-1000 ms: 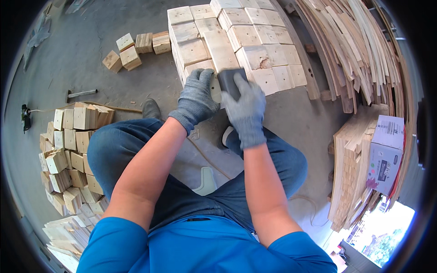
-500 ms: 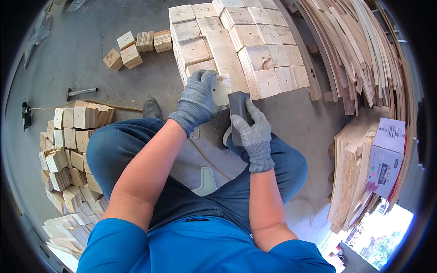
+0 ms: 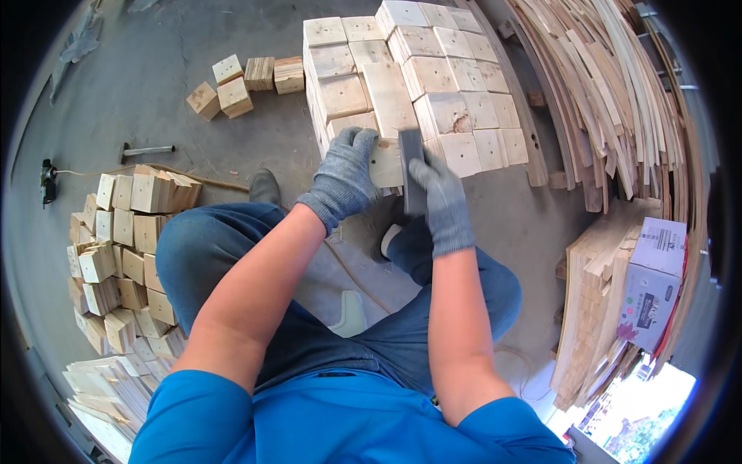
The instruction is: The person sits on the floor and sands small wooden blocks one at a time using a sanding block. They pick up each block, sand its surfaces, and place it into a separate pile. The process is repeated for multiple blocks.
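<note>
My left hand [image 3: 342, 172], in a grey knit glove, is closed around a small pale wood block [image 3: 386, 165] with a dark hole in its face. In my right hand [image 3: 442, 195], gloved the same way and slightly blurred, is a long dark grey sanding block [image 3: 413, 172]. It stands on edge against the right side of the wood block, or very close to it. Just beyond both hands, a longer pale board [image 3: 389, 97] lies on a stack of wood blocks [image 3: 448, 77].
More wood blocks are piled on the floor [image 3: 127, 255] at left, near a hammer [image 3: 147, 150]. Several loose blocks [image 3: 234, 98] sit at the far left of the stack. Long strips [image 3: 610, 93] and a cardboard box [image 3: 653, 278] on stacked boards line the right. A cord [image 3: 348, 267] crosses between my feet.
My right hand has pushed the sanding block forward and a little right, turning it more upright along the wood block's side. My left hand keeps its grip. The whole view has shifted slightly.
</note>
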### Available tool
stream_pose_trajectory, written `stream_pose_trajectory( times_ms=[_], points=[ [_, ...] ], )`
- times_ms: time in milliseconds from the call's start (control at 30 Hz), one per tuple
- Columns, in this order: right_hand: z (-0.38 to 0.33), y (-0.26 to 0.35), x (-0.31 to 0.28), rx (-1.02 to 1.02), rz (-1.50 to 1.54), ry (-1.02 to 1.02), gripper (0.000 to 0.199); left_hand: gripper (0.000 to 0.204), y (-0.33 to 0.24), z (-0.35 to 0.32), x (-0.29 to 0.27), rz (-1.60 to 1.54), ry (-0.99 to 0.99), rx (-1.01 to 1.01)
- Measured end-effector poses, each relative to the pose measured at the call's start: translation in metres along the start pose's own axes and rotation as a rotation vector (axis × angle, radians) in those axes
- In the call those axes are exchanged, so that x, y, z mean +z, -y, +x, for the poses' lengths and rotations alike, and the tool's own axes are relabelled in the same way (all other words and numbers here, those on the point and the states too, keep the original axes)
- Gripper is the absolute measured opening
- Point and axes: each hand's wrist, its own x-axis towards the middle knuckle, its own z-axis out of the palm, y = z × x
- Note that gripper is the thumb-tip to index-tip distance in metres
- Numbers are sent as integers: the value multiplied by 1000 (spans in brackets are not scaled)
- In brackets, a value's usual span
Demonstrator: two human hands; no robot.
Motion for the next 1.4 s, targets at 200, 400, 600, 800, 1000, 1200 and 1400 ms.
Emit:
stream_pose_trajectory(
  times_ms=[200,400,600,800,1000,1200,1400],
  points=[
    [-41,-39,-3,80,156,-37,62,93,-4,0,-3,1,38,10],
    [56,0,4,38,228,36,61,87,-8,3,-2,18,17,-18],
    [68,4,4,61,244,48,60,85,-7,1,1,-21,24,-16],
    [-39,-33,-4,91,149,-39,59,94,-2,2,3,8,92,-20],
    [-23,-30,-3,88,190,-47,60,92,-3,3,2,-30,81,-3],
    [64,13,6,117,383,55,57,84,-10,4,-2,-31,18,-33],
    [67,-12,-6,109,335,105,57,91,-10,0,2,12,43,0]
  ],
)
